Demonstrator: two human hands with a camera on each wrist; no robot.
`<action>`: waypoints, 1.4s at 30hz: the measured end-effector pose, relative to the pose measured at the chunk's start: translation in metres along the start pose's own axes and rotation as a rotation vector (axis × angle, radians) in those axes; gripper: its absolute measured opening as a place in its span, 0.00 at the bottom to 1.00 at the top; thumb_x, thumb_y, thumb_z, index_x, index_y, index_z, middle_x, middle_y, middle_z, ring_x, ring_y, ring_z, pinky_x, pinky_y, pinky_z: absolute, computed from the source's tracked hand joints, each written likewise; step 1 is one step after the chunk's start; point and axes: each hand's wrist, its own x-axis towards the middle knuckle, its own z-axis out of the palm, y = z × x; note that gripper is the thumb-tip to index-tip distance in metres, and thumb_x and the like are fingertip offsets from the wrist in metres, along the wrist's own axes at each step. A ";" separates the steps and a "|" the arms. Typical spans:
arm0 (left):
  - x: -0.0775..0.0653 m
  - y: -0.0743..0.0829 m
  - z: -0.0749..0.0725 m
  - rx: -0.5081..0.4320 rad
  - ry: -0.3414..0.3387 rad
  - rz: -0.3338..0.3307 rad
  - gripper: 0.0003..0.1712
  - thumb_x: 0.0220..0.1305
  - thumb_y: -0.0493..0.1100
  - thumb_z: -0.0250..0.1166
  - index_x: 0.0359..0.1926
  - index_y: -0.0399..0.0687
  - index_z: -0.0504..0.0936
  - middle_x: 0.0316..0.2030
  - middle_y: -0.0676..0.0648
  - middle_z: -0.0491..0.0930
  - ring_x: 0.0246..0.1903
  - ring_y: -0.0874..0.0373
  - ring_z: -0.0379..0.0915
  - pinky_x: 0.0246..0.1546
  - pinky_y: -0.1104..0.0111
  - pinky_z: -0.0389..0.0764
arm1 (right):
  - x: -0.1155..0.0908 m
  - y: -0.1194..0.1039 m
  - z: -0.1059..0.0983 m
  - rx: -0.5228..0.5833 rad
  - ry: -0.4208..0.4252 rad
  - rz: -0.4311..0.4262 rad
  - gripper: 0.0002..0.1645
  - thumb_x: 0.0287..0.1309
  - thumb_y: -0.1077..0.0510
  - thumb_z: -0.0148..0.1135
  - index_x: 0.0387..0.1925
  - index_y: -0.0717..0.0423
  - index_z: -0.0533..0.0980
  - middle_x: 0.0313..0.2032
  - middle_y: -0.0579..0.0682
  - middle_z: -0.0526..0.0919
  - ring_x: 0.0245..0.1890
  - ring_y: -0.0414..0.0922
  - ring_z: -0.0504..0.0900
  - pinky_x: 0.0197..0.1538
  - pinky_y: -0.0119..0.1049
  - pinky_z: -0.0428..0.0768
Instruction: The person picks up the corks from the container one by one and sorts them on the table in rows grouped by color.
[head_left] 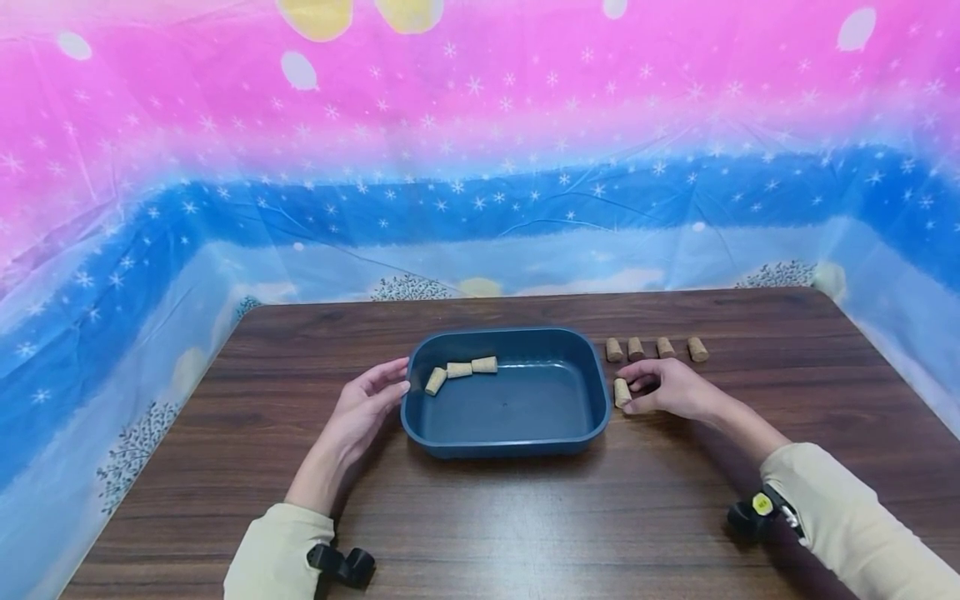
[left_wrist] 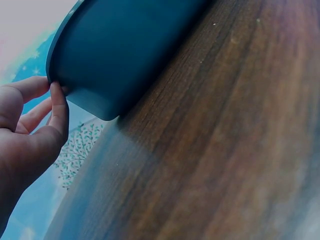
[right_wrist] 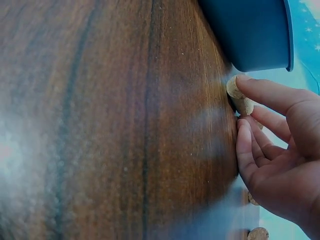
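A dark blue plastic basin stands on the table, with three cork stoppers lying end to end along its back left inside. My left hand pinches the basin's left rim between thumb and fingers; the left wrist view shows the fingertips right at the rim's edge. Just outside the basin's right wall, my right hand grips a tapered cork stopper between thumb and fingers. In the right wrist view the thumb lies on one end of that cork stopper, low over the wood.
Several more cork stoppers stand in a row behind my right hand, right of the basin. The brown wooden table ends at a back edge, where a pink and blue snowflake cloth hangs. Black cameras sit on both wrists.
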 end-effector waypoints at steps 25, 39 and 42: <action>-0.001 0.000 -0.001 -0.002 -0.008 0.009 0.27 0.70 0.36 0.58 0.67 0.35 0.65 0.61 0.37 0.66 0.55 0.54 0.69 0.54 0.73 0.73 | -0.006 -0.046 -0.027 -0.013 0.127 -0.049 0.26 0.66 0.54 0.59 0.60 0.66 0.71 0.50 0.61 0.79 0.46 0.53 0.79 0.46 0.48 0.80; 0.000 -0.002 -0.001 -0.015 -0.010 0.016 0.27 0.70 0.36 0.58 0.67 0.34 0.65 0.59 0.37 0.67 0.54 0.55 0.70 0.54 0.73 0.73 | 0.031 -0.106 -0.011 -0.173 0.008 -0.138 0.22 0.65 0.57 0.60 0.58 0.62 0.74 0.52 0.59 0.80 0.45 0.53 0.80 0.41 0.45 0.79; 0.000 -0.002 -0.001 -0.016 -0.011 0.018 0.27 0.69 0.36 0.58 0.67 0.34 0.65 0.59 0.37 0.67 0.54 0.55 0.70 0.54 0.73 0.73 | 0.044 -0.111 0.000 -0.238 -0.044 -0.165 0.22 0.64 0.59 0.60 0.57 0.64 0.74 0.51 0.59 0.80 0.46 0.54 0.80 0.45 0.46 0.80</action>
